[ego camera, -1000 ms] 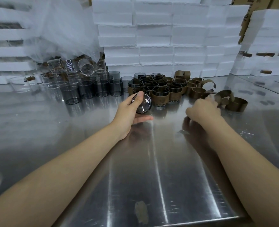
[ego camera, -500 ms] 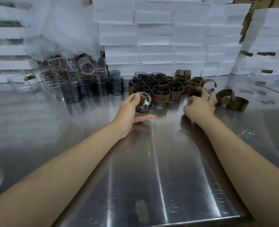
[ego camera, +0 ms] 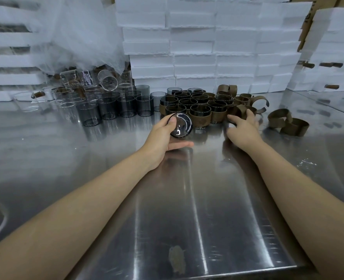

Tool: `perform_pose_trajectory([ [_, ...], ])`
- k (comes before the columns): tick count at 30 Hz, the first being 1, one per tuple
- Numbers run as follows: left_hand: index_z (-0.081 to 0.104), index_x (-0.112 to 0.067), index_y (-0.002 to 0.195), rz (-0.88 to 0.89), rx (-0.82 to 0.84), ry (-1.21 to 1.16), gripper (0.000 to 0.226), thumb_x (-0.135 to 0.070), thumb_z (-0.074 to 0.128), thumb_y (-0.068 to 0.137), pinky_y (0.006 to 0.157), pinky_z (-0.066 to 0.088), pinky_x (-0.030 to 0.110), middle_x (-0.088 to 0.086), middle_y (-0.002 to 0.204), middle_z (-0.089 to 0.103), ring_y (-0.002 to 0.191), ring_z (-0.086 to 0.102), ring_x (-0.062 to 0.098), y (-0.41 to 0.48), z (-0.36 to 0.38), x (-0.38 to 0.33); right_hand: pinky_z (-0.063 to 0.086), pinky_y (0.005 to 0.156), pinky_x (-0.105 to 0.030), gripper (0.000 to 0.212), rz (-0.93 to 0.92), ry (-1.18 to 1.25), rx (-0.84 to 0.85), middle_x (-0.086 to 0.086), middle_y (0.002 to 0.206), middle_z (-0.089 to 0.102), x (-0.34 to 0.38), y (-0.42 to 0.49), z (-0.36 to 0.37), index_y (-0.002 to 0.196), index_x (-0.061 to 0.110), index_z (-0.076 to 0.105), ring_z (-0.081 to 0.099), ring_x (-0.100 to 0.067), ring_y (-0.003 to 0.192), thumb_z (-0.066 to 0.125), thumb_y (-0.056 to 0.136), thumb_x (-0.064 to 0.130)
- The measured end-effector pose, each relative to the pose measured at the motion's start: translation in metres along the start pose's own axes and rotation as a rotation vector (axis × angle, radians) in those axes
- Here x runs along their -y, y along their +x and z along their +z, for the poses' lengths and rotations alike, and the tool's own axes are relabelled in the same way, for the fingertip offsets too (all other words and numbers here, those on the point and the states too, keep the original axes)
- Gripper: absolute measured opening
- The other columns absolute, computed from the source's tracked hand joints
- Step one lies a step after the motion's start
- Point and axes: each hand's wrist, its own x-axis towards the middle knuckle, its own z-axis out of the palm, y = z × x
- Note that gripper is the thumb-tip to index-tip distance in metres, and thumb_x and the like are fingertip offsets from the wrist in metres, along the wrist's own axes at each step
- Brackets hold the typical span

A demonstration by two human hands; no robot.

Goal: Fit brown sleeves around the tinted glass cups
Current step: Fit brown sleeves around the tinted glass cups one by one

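We see a steel tabletop carrying a cluster of sleeved cups. Stacked white foam boxes stand behind that cluster, with bare tinted cups to its left and loose brown sleeves to its right. Just in front of the cluster our left hand holds one tinted glass cup on its side, fingers and thumb curled round its wall. At the cluster's right edge our right hand has its fingers spread open, reaching onto one curled sleeve.

Cool, even light; streaky glare on the steel table; wide-angle bending at edges.
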Motion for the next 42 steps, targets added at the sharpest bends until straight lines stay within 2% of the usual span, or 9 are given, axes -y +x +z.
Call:
perform_pose_trajectory([
  [4, 0.052, -0.014, 0.137, 0.002, 0.004, 0.012, 0.035, -0.026, 0.039, 0.107, 0.087, 0.059, 0.039, 0.012, 0.142, 0.053, 0.088, 0.072, 0.04, -0.003, 0.001, -0.001, 0.018, 0.115, -0.048, 0.068, 0.019, -0.082, 0.028, -0.005, 0.163, 0.003, -0.003, 0.005, 0.001, 0.153, 0.014, 0.023, 0.005, -0.032, 0.147, 0.049, 0.092, 0.028],
  [9, 0.055, -0.015, 0.132, 0.008, 0.006, 0.008, 0.032, -0.026, 0.039, 0.107, 0.079, 0.061, 0.033, 0.012, 0.136, 0.057, 0.084, 0.073, 0.038, -0.003, 0.002, -0.001, 0.024, 0.113, -0.042, 0.056, 0.024, 0.008, -0.089, -0.008, 0.158, 0.015, 0.0, 0.004, -0.001, 0.141, -0.003, 0.034, 0.018, -0.032, 0.141, 0.051, 0.091, 0.015],
  [14, 0.057, -0.014, 0.131, 0.007, 0.0, 0.007, 0.032, -0.026, 0.04, 0.107, 0.079, 0.061, 0.034, 0.014, 0.135, 0.057, 0.084, 0.073, 0.038, -0.004, 0.001, 0.0, 0.02, 0.116, -0.04, 0.058, 0.039, 0.185, -0.162, -0.009, 0.157, 0.016, -0.004, 0.002, -0.003, 0.143, 0.005, 0.04, 0.016, -0.03, 0.144, 0.049, 0.085, 0.002],
  [20, 0.056, -0.013, 0.132, 0.012, 0.005, -0.014, 0.033, -0.026, 0.04, 0.107, 0.066, 0.061, 0.028, 0.015, 0.134, 0.058, 0.08, 0.074, 0.037, -0.005, 0.001, -0.001, 0.012, 0.117, -0.05, 0.067, 0.05, -0.024, -0.012, -0.003, 0.163, -0.001, -0.002, 0.005, -0.004, 0.152, 0.023, 0.027, 0.004, -0.033, 0.147, 0.044, 0.088, 0.014],
  [26, 0.057, -0.015, 0.131, 0.013, 0.003, -0.02, 0.031, -0.026, 0.042, 0.106, 0.066, 0.06, 0.027, 0.01, 0.134, 0.058, 0.08, 0.074, 0.037, -0.01, 0.003, -0.004, 0.013, 0.116, -0.049, 0.064, 0.025, -0.174, 0.047, -0.005, 0.163, 0.002, -0.004, 0.012, -0.004, 0.153, 0.011, 0.019, 0.012, -0.037, 0.145, 0.04, 0.093, 0.02],
  [32, 0.061, -0.014, 0.13, 0.063, 0.036, 0.024, 0.031, -0.025, 0.053, 0.101, 0.061, 0.059, 0.024, 0.006, 0.127, 0.063, 0.078, 0.074, 0.037, -0.014, 0.004, -0.005, 0.026, 0.112, -0.038, 0.035, -0.043, 0.126, -0.272, -0.011, 0.153, 0.023, -0.006, 0.011, -0.005, 0.123, -0.003, 0.049, 0.032, -0.036, 0.132, 0.044, 0.088, 0.002],
  [36, 0.061, -0.013, 0.126, 0.059, 0.035, 0.001, 0.027, -0.019, 0.05, 0.103, 0.061, 0.059, 0.025, 0.012, 0.125, 0.064, 0.081, 0.073, 0.038, -0.013, 0.004, -0.006, 0.035, 0.087, -0.014, 0.035, -0.152, 0.389, -0.609, -0.01, 0.138, 0.04, 0.006, 0.004, -0.015, 0.123, -0.003, 0.058, 0.05, -0.018, 0.109, 0.042, 0.093, 0.007],
  [40, 0.059, -0.015, 0.13, 0.052, 0.047, -0.011, 0.03, -0.013, 0.048, 0.103, 0.066, 0.06, 0.028, 0.012, 0.13, 0.062, 0.088, 0.072, 0.038, -0.009, 0.002, -0.004, 0.042, 0.072, -0.016, 0.029, -0.386, 0.555, -0.683, -0.008, 0.115, 0.052, 0.029, -0.01, -0.019, 0.1, -0.001, 0.07, 0.051, 0.0, 0.082, 0.045, 0.09, 0.01],
  [42, 0.06, -0.018, 0.128, 0.051, 0.05, -0.005, 0.028, -0.013, 0.048, 0.103, 0.067, 0.06, 0.028, 0.012, 0.13, 0.062, 0.084, 0.073, 0.037, -0.009, 0.002, -0.004, 0.039, 0.071, -0.012, 0.026, -0.53, 0.503, -0.663, -0.013, 0.11, 0.055, 0.041, -0.021, -0.015, 0.099, -0.003, 0.072, 0.055, -0.008, 0.083, 0.049, 0.09, 0.007],
])
